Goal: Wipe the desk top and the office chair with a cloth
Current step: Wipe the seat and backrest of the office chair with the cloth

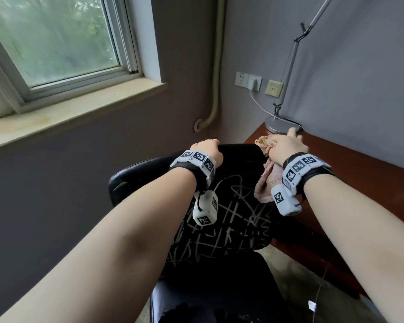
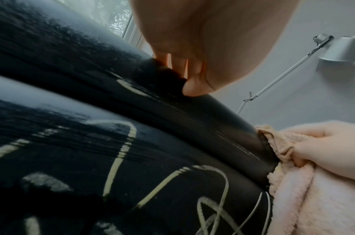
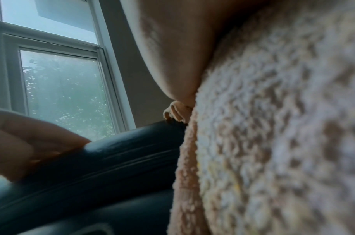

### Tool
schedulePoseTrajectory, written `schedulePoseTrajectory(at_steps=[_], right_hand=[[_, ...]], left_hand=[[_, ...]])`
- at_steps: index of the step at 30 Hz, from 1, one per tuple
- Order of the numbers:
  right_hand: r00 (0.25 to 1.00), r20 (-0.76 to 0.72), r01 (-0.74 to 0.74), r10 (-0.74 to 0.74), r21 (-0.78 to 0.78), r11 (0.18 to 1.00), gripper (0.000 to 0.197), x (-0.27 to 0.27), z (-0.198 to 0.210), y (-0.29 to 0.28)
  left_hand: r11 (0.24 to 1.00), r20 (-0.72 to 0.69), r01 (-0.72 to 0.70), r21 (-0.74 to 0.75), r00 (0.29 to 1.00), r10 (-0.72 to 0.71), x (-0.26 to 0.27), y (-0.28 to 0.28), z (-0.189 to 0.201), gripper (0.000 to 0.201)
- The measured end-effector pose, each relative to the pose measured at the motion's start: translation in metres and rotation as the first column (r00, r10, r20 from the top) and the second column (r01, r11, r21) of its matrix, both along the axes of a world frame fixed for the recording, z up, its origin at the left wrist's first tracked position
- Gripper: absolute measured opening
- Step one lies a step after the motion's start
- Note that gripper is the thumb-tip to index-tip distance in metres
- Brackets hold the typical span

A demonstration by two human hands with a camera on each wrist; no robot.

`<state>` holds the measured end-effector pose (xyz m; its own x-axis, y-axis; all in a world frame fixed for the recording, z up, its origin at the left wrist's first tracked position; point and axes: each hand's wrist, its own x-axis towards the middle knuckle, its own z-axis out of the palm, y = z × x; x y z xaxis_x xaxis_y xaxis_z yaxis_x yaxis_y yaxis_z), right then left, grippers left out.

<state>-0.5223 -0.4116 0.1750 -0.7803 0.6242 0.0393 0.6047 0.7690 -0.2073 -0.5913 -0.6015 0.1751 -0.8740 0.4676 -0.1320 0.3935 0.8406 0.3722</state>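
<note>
A black office chair (image 1: 219, 206) with pale scratch marks on its backrest stands in front of me. My left hand (image 1: 207, 149) grips the top edge of the backrest, fingers (image 2: 178, 66) curled over it. My right hand (image 1: 286, 145) holds a fluffy pink cloth (image 1: 266, 180) against the backrest's top right corner; its fingers curl over the edge and the thumb (image 2: 305, 151) pinches the folds. The cloth (image 3: 273, 127) hangs down the front of the backrest. The reddish-brown desk top (image 1: 364, 176) lies to the right of the chair.
A silver desk lamp base (image 1: 279, 123) stands on the desk's far corner, just beyond my right hand, its arm rising along the wall. Wall sockets (image 1: 247, 81) with a white cable sit behind it. A window sill (image 1: 68, 113) runs along the left wall.
</note>
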Motion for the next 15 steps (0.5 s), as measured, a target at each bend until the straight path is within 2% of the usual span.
schedulePoseTrajectory(at_steps=[9,15], right_hand=[[0.990,0.003,0.140,-0.142,-0.191,0.972,0.036,0.012,-0.015,0.036],[0.970,0.027,0.237,-0.241,-0.307,0.922,0.035,0.013,-0.020,0.042]], left_hand=[[0.997,0.064,-0.067,-0.041,0.996,0.069,-0.009,0.005,-0.004,0.061],[0.998,-0.013,-0.048,-0.036,0.999,0.047,-0.008,0.006,-0.011,0.060]])
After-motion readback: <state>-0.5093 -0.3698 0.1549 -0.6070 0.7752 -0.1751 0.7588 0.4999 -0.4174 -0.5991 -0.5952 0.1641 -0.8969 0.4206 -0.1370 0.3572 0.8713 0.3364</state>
